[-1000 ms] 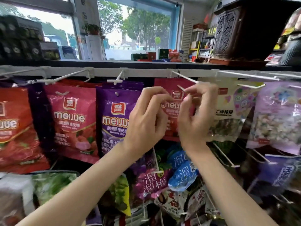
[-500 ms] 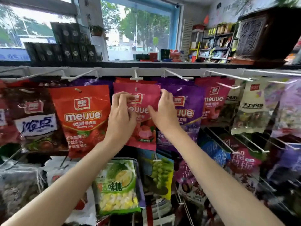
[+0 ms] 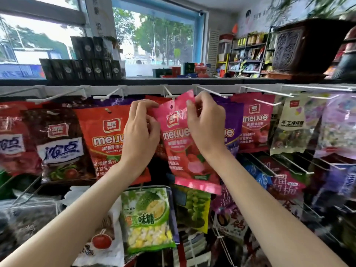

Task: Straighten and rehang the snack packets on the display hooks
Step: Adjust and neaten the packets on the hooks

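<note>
Shop shelves behind; below the white hook (image 3: 170, 96), left hand (image 3: 141, 132) and right hand (image 3: 205, 124) pinch the pink packet (image 3: 179, 143) (tilted, off-hook); next its hole must meet the hook's tip.

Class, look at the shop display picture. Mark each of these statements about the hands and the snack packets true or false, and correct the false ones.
1. Both hands hold the pink packet near its top edge. True: the left hand and the right hand pinch its upper corners.
2. The pink packet hangs straight on its hook. False: it is tilted, and its punched hole sits below the white hook, not on it.
3. An orange-red packet hangs to the left of the pink one. True.
4. The left hand holds the green durian candy packet. False: that packet hangs lower down, untouched.
5. The purple packet is to the left of the orange-red one. False: it is behind the right hand, to the right.
</note>
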Tool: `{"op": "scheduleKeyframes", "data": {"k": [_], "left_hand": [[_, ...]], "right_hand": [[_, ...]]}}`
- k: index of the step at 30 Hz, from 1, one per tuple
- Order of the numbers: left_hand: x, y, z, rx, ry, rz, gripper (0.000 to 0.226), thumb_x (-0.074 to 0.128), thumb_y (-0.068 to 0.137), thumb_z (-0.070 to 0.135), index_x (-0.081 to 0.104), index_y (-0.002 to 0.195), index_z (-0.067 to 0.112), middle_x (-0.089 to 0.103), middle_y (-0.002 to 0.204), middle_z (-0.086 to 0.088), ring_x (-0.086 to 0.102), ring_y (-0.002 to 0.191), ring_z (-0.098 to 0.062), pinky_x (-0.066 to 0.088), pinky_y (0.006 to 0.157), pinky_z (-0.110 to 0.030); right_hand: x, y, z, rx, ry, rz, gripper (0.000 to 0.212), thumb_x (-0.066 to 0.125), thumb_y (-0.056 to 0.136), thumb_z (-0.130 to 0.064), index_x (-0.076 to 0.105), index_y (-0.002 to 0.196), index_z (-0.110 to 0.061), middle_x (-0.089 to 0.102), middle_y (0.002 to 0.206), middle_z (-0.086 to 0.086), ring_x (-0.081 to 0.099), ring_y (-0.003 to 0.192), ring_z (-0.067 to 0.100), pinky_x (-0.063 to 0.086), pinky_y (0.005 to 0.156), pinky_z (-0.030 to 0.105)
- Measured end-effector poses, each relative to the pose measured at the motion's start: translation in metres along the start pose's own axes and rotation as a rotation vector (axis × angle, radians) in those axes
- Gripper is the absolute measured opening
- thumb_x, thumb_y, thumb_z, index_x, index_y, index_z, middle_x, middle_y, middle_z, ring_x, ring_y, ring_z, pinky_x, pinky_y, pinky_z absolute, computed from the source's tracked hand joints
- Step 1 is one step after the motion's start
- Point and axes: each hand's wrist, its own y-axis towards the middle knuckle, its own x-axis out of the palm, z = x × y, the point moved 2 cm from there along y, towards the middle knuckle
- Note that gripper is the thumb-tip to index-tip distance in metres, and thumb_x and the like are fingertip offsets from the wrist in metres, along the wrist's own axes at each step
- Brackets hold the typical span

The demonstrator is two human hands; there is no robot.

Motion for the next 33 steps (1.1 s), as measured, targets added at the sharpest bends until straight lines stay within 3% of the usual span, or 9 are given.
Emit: {"op": "scheduleKeyframes", "data": {"k": [4,7,12,14,17,21,24,27,33], "left_hand": [[0.013,0.009,0.029,0.113,-0.019,-0.010,0.032,0.043,0.094,0.016,0.049,0.125,0.008,0.052,0.118,0.001,0.059,0.067,-0.014,0.049,0.062,-0.031],[0.041,0.012,0.058,0.190,-0.021,-0.084,0.033,0.046,0.095,0.020,0.051,0.126,0.008,0.055,0.120,-0.005,0.055,0.073,-0.005,0.044,0.067,-0.019],[0.108,0.012,0.101,0.217,-0.115,-0.234,0.037,0.048,0.095,0.029,0.047,0.127,0.011,0.049,0.121,-0.002,0.064,0.066,-0.013,0.053,0.067,-0.038],[0.143,0.012,0.114,0.206,-0.100,-0.325,0.037,0.049,0.094,0.030,0.048,0.127,0.013,0.052,0.123,0.000,0.063,0.061,-0.010,0.054,0.068,-0.036],[0.192,0.014,0.123,0.104,-0.154,-0.477,0.032,0.053,0.093,0.026,0.050,0.121,0.011,0.059,0.115,0.000,0.065,0.062,-0.008,0.056,0.062,-0.029],[0.237,0.030,0.120,0.011,-0.083,-0.423,0.036,0.053,0.092,0.029,0.047,0.124,0.013,0.053,0.120,-0.002,0.066,0.081,-0.019,0.056,0.074,-0.040],[0.261,0.048,0.116,-0.150,-0.119,-0.485,0.023,0.052,0.093,0.025,0.053,0.112,0.012,0.063,0.099,-0.006,0.066,0.055,-0.010,0.057,0.056,-0.029],[0.273,0.061,0.112,-0.207,-0.206,-0.379,0.009,0.051,0.094,0.014,0.058,0.093,0.007,0.060,0.060,0.000,0.057,0.038,-0.002,0.048,0.041,-0.016],[0.289,0.062,0.113,-0.089,-0.129,-0.293,0.010,0.051,0.094,0.017,0.056,0.086,0.014,0.062,0.066,0.002,0.063,0.050,-0.010,0.054,0.055,-0.026]], "right_hand": [[-0.046,0.016,0.002,0.051,0.186,0.075,0.022,0.053,0.092,-0.013,0.045,0.072,-0.017,0.043,0.059,-0.012,0.045,0.051,0.000,0.032,0.050,0.010],[-0.086,0.015,0.030,0.107,0.339,0.069,0.021,0.052,0.092,-0.018,0.046,0.073,-0.023,0.050,0.065,0.005,0.046,0.058,0.018,0.036,0.055,0.030],[-0.144,-0.001,0.098,0.164,0.257,0.181,0.020,0.053,0.093,-0.018,0.047,0.075,-0.026,0.051,0.065,0.009,0.044,0.057,0.024,0.035,0.050,0.036],[-0.160,0.002,0.127,0.215,0.232,0.171,0.020,0.053,0.092,-0.022,0.047,0.075,-0.030,0.051,0.064,0.001,0.045,0.058,0.020,0.036,0.052,0.032],[-0.176,0.006,0.172,0.284,0.235,0.142,0.017,0.054,0.091,-0.030,0.048,0.075,-0.030,0.055,0.069,0.007,0.052,0.063,0.024,0.043,0.055,0.039],[-0.183,0.018,0.222,0.366,0.304,0.125,0.020,0.054,0.094,-0.021,0.048,0.075,-0.025,0.062,0.067,-0.008,0.059,0.062,0.009,0.048,0.056,0.027],[-0.178,0.035,0.243,0.335,0.292,0.109,0.018,0.055,0.091,-0.033,0.050,0.073,-0.034,0.062,0.075,0.003,0.059,0.070,0.022,0.049,0.064,0.040],[-0.173,0.047,0.255,0.295,0.277,0.115,0.018,0.053,0.092,-0.032,0.047,0.075,-0.032,0.060,0.075,0.004,0.058,0.070,0.018,0.046,0.062,0.035],[-0.161,0.062,0.278,0.348,0.283,0.056,0.023,0.053,0.094,-0.020,0.048,0.073,-0.027,0.058,0.071,-0.005,0.057,0.065,0.006,0.046,0.060,0.029]]}}
